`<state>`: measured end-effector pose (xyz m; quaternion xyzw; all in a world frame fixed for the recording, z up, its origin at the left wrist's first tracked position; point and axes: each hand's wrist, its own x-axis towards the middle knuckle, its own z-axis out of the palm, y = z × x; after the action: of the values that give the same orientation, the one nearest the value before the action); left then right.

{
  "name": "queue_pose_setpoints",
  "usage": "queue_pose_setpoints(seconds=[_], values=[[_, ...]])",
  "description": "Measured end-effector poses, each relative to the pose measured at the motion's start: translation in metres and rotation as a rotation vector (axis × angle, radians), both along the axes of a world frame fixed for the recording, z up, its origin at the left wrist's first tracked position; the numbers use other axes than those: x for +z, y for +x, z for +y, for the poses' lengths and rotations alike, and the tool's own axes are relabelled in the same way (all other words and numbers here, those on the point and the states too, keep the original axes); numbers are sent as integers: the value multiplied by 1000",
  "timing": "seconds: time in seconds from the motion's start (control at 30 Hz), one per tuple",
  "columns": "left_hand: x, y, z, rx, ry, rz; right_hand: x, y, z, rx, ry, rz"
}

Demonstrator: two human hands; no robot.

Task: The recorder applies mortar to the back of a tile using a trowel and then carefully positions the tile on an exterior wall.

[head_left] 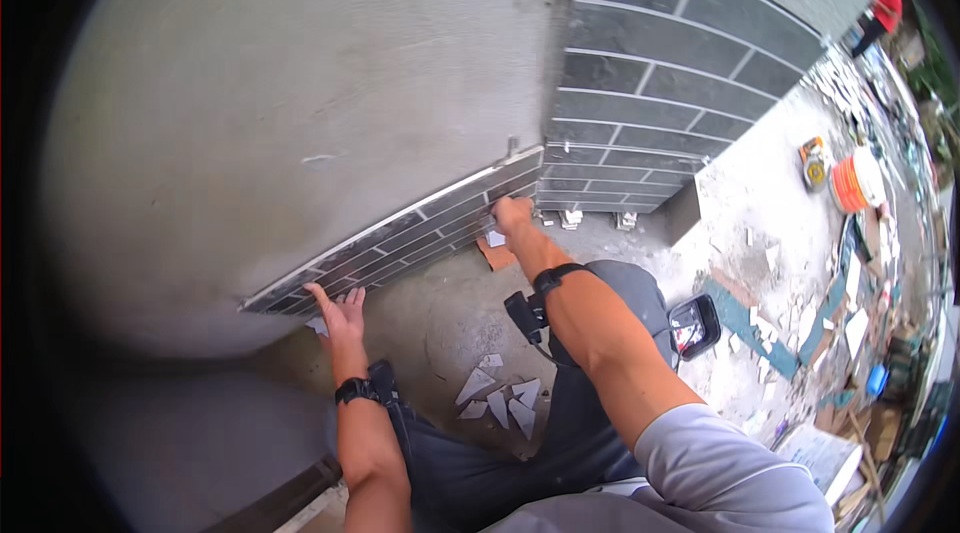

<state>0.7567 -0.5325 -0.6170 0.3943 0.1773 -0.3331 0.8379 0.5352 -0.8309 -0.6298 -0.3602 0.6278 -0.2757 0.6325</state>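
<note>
A long dark grey tile panel [408, 238] with pale brick-pattern lines stands low against the bare cement wall. My left hand [343, 315] is at its left part, thumb and fingers spread against the lower face. My right hand [513, 216] is at the panel's right end near the inner corner, its fingers curled in at the lower edge. What those fingers pinch, if anything, is hidden. Just below that hand lie a small white shard [495, 238] and an orange-brown block [496, 255]. Another white piece [317, 326] shows by my left hand, under the panel.
Matching tiles [640, 83] cover the adjoining wall, propped on small white shims [570, 219]. Loose white tile shards [500, 403] lie on the floor between my legs. To the right are an orange-and-white bucket [857, 181], a yellow-orange tool [813, 165], scattered debris and a distant person in red [886, 8].
</note>
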Motion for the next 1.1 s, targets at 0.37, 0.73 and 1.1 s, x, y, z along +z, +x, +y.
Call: queue_pose_setpoints(seconds=[0.37, 0.73, 1.1], values=[[14, 5, 16, -3, -4, 31, 16, 22, 23, 99, 174, 42], [23, -6, 17, -16, -131, -99, -3, 29, 28, 145, 77, 92], [28, -15, 17, -26, 33, 54, 33, 17, 48, 127, 225, -177]])
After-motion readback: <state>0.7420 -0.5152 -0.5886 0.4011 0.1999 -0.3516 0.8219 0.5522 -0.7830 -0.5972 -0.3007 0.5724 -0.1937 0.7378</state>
